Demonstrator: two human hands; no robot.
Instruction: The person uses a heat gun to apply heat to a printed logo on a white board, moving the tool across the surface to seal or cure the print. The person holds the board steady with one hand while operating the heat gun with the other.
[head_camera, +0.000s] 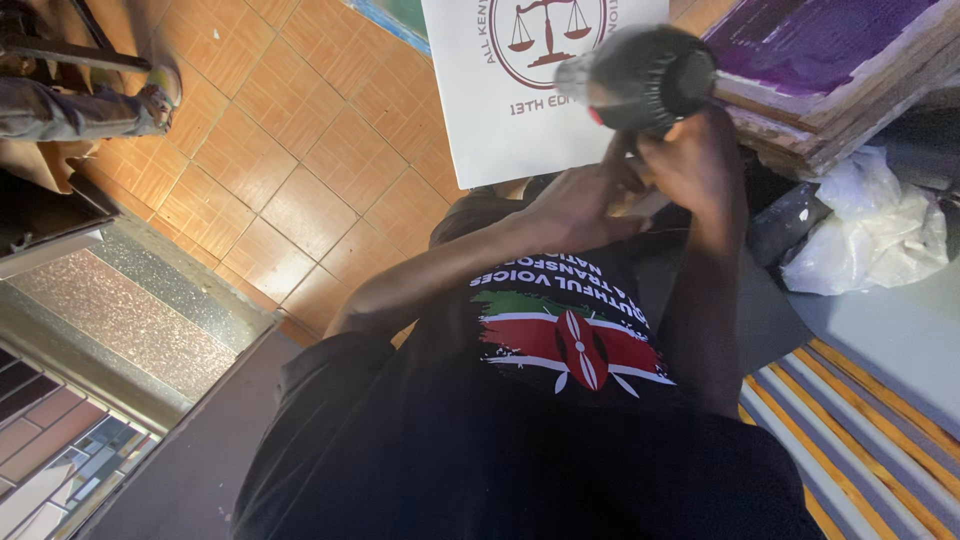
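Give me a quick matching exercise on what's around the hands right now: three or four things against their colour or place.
Things:
1. Dryer-like tool
2. Printed sheet
3. Stacked screen frames
4. Crumpled plastic bag

Descriptions:
A. White with a dark red scales emblem, lying flat under the tool
B. Purple-stained on top, at the upper right
C. Black and round-bodied, gripped from below by both hands, the right hand and the left hand
D. Whitish, right of the hands, below the frames

Pairs: 1-C, 2-A, 3-B, 4-D
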